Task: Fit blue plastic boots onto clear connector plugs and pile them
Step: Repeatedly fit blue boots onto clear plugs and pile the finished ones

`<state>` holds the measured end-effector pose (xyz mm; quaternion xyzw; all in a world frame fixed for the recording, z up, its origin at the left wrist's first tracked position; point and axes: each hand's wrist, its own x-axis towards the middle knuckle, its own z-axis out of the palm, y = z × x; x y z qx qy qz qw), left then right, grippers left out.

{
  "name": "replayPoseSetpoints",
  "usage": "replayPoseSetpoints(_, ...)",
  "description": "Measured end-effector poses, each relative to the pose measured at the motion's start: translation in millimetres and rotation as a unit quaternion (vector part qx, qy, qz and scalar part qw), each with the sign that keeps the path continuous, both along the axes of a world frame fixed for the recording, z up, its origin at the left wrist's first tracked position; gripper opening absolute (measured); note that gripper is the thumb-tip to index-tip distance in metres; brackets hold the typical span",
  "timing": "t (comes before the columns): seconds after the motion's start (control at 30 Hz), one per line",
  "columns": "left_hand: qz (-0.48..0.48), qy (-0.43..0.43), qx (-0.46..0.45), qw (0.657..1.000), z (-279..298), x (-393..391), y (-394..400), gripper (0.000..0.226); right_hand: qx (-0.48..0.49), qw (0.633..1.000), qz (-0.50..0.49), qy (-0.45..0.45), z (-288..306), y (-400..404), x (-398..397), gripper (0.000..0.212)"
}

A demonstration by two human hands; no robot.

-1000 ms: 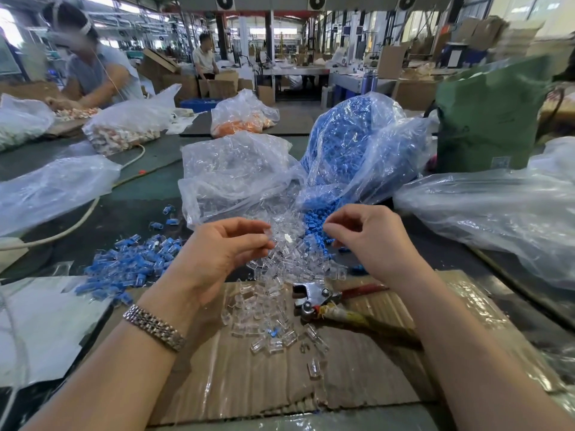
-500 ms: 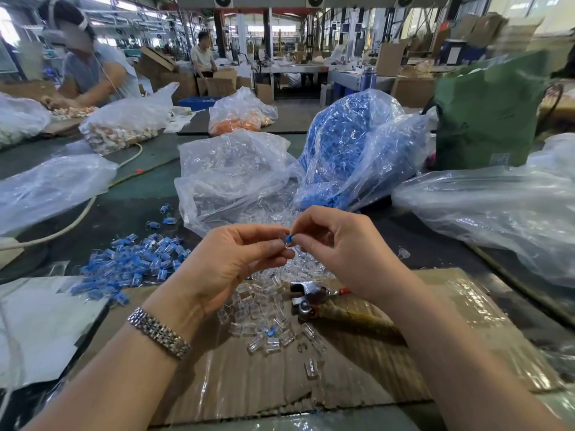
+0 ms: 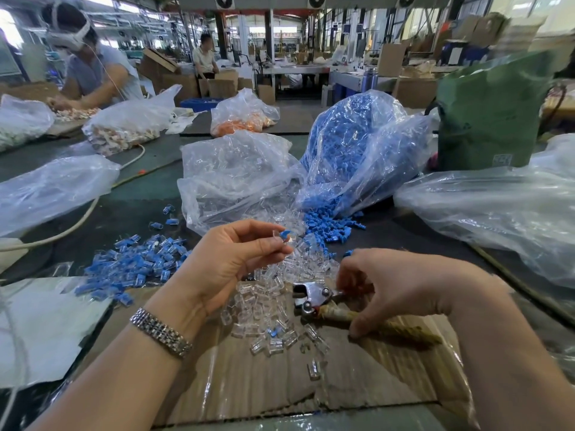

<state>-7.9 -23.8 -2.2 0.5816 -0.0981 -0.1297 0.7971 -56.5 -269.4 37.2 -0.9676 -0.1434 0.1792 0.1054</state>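
A clear plug w/ blue boot is pinched at the fingertips of the left hand, held up above the loose clear plugs on the surface. The pliers lie just below-right of it, jaws toward the plug, long axis running right along the cardboard. The right hand is nearer the tool, fingers curled round its wrapped handle. Finished pile sits well to the left. Vs 0.5 s ago: hands were joined at the plug; the right has since dropped to the pliers.
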Motion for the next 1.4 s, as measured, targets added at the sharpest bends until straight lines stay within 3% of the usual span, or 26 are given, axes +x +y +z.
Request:
replayPoseSetpoints(0.13,0.007,0.005,-0.012,1.0,-2.0,2.5,1.9,0.022,-0.003,1.0,0.018,-0.025,-1.2,3.2,3.1,0.041)
replayPoseSetpoints(0.33,0.037,-0.001,-0.038,0.999,-2.0,4.3,3.8,0.024,0.162,0.985,-0.05,-0.008,0.7,-0.4,2.2,0.035)
replayPoseSetpoints(0.47,0.04,0.0,-0.052,0.998,0.7,1.6,2.0,0.027,0.215,0.973,-0.074,-0.027,-1.4,-2.5,7.8,0.015)
replayPoseSetpoints(0.8,0.048,-0.092,0.053,0.993,5.9,-8.7,-11.5,0.04,0.274,0.959,-0.067,0.004,-2.6,10.9,4.7,0.04)
replayPoseSetpoints(1.4,0.07,-0.167,0.09,0.979,0.0,-9.5,-18.2,0.025,0.283,0.957,-0.066,0.017,-3.0,17.9,1.7,0.035)
